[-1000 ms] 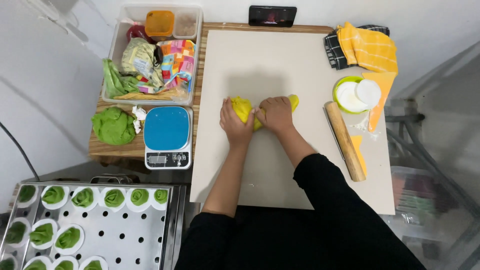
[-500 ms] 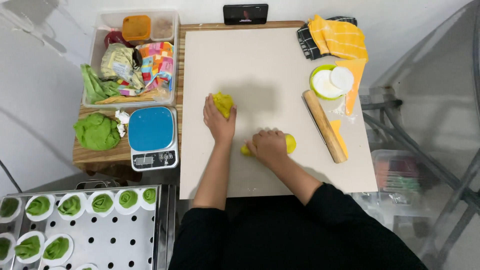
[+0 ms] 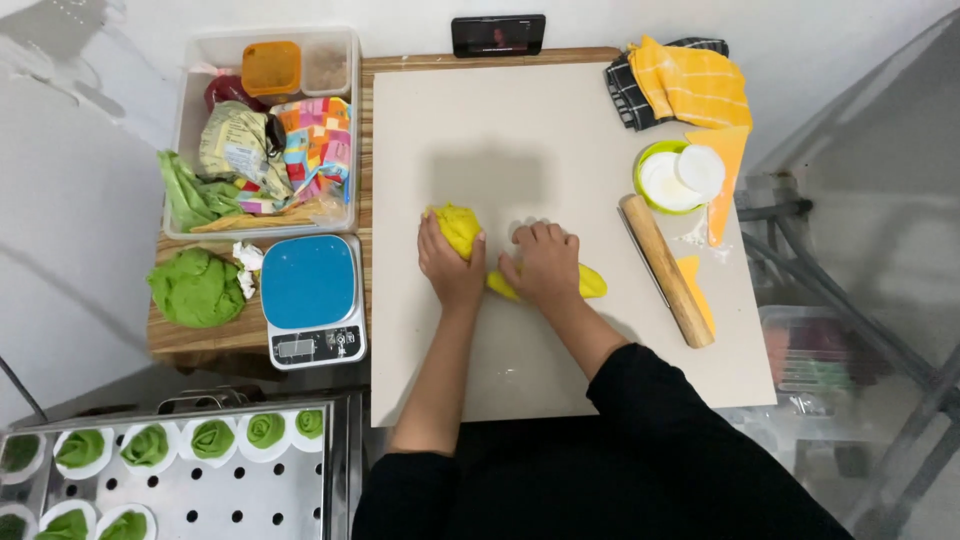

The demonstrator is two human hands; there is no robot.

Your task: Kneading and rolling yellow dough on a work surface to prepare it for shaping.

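On the beige mat [image 3: 520, 130], the left hand [image 3: 450, 265] grips one lump of yellow dough [image 3: 458, 226], while the right hand [image 3: 545, 265] presses flat on another dough piece [image 3: 590, 283], near the rolling pin [image 3: 665, 270].

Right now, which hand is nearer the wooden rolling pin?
Right. The right hand presses yellow dough just beside the wooden rolling pin, with a small gap between them. The left hand is farther away, on the other dough piece.
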